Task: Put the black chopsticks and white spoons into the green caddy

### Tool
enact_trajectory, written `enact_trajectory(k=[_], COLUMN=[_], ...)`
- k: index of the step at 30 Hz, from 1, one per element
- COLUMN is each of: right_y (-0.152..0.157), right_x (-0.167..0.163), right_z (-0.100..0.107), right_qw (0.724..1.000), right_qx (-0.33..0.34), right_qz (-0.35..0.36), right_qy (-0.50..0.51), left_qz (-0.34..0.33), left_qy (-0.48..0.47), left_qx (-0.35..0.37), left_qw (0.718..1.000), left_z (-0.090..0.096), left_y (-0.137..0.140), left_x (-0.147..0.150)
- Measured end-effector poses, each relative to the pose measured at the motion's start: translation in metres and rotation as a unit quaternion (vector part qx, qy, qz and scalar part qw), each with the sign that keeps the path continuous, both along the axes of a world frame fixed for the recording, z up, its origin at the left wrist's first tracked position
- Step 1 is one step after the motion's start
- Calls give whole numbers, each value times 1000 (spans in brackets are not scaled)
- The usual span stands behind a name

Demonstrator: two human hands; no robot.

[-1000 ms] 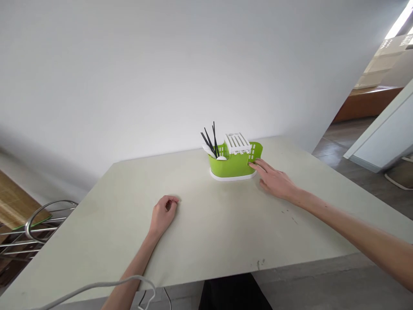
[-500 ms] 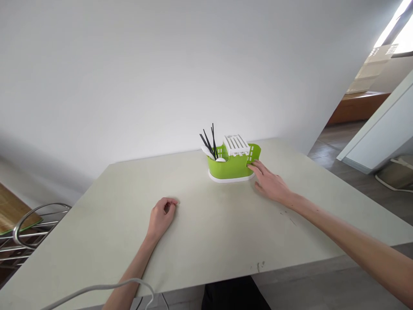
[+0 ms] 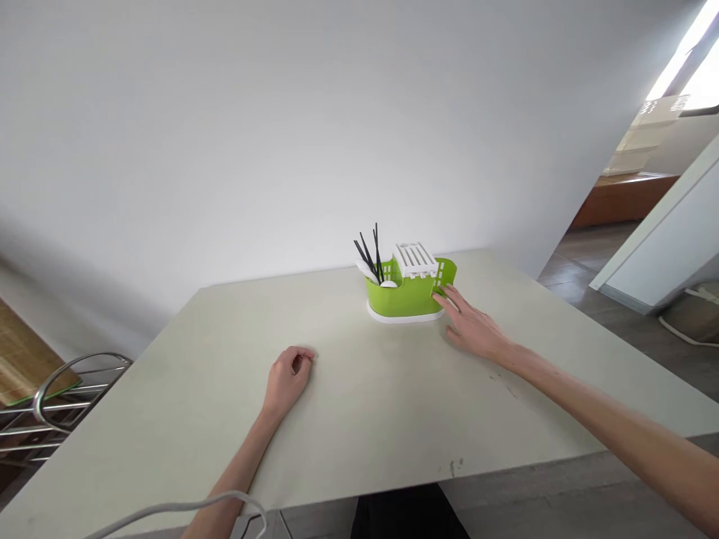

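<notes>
A green utensil caddy [image 3: 401, 299] with a white base stands toward the back of the table. Black chopsticks [image 3: 377, 251] and white spoons [image 3: 368, 271] stick up from its left compartment, and a white slotted rack [image 3: 416, 258] sits across its middle. At the caddy's right front end is my right hand [image 3: 472, 327], fingers spread and fingertips at its wall; firm contact is hard to tell. My left hand [image 3: 288, 378] rests on the tabletop, thumb and fingers curled into a closed loop, with nothing visible inside.
The pale table [image 3: 359, 419] backs onto a white wall [image 3: 281, 150]. A grey cable [image 3: 174, 507] crosses over my left forearm at the front edge. To the left stands a metal rack [image 3: 61, 404] beside a wooden board [image 3: 28, 359].
The whole view has shifted slightly, so the table and caddy appear a little lower and to the right. Both hands keep nearly the same places and poses.
</notes>
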State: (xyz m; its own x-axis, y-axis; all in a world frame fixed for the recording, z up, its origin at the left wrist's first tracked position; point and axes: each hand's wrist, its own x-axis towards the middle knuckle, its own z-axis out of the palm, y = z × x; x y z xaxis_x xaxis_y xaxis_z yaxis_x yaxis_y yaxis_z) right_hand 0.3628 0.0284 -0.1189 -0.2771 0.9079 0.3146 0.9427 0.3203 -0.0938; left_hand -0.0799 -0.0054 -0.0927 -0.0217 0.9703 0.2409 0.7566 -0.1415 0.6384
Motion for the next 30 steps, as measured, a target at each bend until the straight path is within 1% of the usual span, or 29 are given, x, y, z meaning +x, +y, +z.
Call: enact_trajectory(k=[4, 7, 10, 13, 16, 19, 21, 23, 27, 30], right_y=[-12, -22, -25, -20, -9, -1, 1, 2, 2, 2], right_x=[-2, 2, 15, 32, 48, 57, 58, 58, 54, 52], right_z=[-8, -18, -31, -49, -67, -83, -88, -89, -83, -79], right_qw=[999, 995, 990, 983, 979, 978, 977, 978, 980, 981], right_qx=[25, 37, 44, 40, 14, -2, -2, -2, -5, -9], right_qz=[-3, -12, -28, -63, -103, -135, -148, -152, -153, -153], right_qy=[46, 91, 131, 168, 173, 160, 152, 143, 127, 121], left_qz=[2, 13, 21, 12, 0, -17, -30, -40, -44, -56], left_qy=[-4, -6, -20, -67, -160, -265, -300, -308, -322, -286], left_qx=[-11, -22, -47, -72, -99, -139, -156, -161, -147, -134], left_qw=[1000, 1000, 998, 995, 982, 954, 941, 937, 934, 947], left_z=[2, 2, 5, 16, 35, 57, 70, 83, 110, 124], left_y=[1, 3, 10, 24, 48, 79, 102, 126, 168, 189], left_x=[0, -1, 0, 9, 27, 48, 64, 80, 115, 141])
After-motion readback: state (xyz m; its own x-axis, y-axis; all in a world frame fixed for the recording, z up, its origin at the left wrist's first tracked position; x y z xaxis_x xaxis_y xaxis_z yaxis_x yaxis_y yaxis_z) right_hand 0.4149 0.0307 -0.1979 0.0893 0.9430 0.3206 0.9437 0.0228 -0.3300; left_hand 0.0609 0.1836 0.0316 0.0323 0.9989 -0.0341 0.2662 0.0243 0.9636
